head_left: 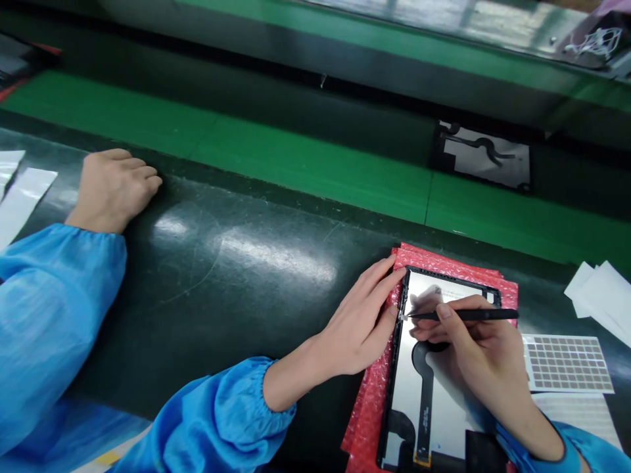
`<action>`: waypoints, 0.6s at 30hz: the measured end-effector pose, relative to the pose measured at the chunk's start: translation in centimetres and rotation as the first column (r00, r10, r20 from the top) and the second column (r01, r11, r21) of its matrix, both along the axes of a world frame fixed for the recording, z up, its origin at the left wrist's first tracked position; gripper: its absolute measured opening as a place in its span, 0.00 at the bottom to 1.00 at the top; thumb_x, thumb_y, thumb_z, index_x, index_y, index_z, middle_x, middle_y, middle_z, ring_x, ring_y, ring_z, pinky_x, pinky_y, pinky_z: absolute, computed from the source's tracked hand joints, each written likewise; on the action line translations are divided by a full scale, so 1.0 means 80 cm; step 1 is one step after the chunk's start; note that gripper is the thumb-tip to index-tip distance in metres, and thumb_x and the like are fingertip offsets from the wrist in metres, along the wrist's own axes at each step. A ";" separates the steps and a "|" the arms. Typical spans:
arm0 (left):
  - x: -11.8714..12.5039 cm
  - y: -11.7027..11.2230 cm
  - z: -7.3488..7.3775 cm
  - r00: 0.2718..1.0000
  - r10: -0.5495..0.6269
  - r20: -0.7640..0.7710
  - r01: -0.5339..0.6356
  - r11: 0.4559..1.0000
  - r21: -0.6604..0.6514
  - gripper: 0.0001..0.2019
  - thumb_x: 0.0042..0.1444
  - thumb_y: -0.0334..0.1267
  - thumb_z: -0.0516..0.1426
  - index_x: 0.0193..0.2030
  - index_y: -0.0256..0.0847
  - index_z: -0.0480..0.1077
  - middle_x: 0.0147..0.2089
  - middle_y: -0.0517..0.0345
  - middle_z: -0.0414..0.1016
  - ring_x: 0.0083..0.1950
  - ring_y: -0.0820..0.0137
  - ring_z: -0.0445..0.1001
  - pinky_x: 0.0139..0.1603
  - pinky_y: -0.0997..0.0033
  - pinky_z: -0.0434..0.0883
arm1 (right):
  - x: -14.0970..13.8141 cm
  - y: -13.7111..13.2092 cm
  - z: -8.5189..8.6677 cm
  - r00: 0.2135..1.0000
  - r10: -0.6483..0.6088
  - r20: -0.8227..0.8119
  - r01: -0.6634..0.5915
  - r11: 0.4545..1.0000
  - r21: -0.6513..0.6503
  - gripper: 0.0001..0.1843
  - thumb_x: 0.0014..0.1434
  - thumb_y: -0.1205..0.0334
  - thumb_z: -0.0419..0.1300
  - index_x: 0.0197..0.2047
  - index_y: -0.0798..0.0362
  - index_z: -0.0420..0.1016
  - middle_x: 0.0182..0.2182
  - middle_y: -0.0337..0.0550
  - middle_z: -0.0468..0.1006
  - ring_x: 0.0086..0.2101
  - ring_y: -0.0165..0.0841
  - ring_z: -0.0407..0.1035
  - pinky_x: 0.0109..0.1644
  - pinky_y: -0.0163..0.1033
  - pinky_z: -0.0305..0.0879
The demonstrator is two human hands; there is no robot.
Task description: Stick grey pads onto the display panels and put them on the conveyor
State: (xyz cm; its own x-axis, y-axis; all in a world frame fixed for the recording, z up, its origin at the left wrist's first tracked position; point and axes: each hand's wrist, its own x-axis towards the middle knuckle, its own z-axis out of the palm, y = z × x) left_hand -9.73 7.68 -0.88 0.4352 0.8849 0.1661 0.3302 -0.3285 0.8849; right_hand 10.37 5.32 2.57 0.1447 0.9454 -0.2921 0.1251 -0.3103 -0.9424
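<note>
My right hand [486, 355] grips a pair of black tweezers [486, 315]. The tweezer tips meet the left edge of a screen panel [409, 387], by a tiny whitish piece [404, 318]. The panel shows a silver back, a black frame and a dark flex cable [424, 407]. Stretched along the panel's upper left edge, my left hand [357, 322] has its fingers extended; the fingertips touch the frame. Beneath the panel lie sheets of red bubble wrap [367, 407]. A sheet of small grey squares [566, 363] sits just right of my right hand.
A co-worker's closed hand [116, 187] rests on the dark bench at the left. Another screen panel [488, 157] lies on the green conveyor [296, 167] beyond. White papers [604, 299] are at the right edge, white strips [24, 203] at the left.
</note>
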 end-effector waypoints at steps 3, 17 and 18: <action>0.001 -0.001 -0.003 1.000 0.013 0.003 -0.013 1.000 -0.018 0.24 0.74 0.34 0.50 0.75 0.41 0.57 0.80 0.41 0.55 0.81 0.57 0.54 0.78 0.42 0.62 | 0.000 0.000 -0.001 1.000 -0.014 -0.014 0.013 1.000 -0.012 0.19 0.62 0.44 0.73 0.36 0.51 0.77 0.26 0.48 0.87 0.26 0.42 0.85 0.28 0.36 0.84; 0.013 0.003 0.003 0.980 0.197 -0.018 -0.197 0.964 -0.181 0.27 0.59 0.35 0.60 0.66 0.44 0.65 0.77 0.45 0.58 0.77 0.54 0.60 0.75 0.47 0.62 | 0.017 0.006 0.020 0.960 -0.141 -0.243 0.139 0.990 -0.023 0.26 0.51 0.38 0.77 0.30 0.49 0.73 0.19 0.39 0.79 0.14 0.34 0.71 0.16 0.36 0.69; 0.009 0.002 0.008 0.969 0.238 -0.062 -0.246 0.949 -0.198 0.25 0.60 0.38 0.61 0.64 0.43 0.66 0.74 0.43 0.62 0.74 0.53 0.64 0.72 0.48 0.64 | 0.032 0.000 0.030 0.946 -0.160 -0.282 0.157 0.987 -0.033 0.26 0.48 0.39 0.78 0.28 0.48 0.72 0.18 0.37 0.76 0.12 0.31 0.66 0.13 0.35 0.63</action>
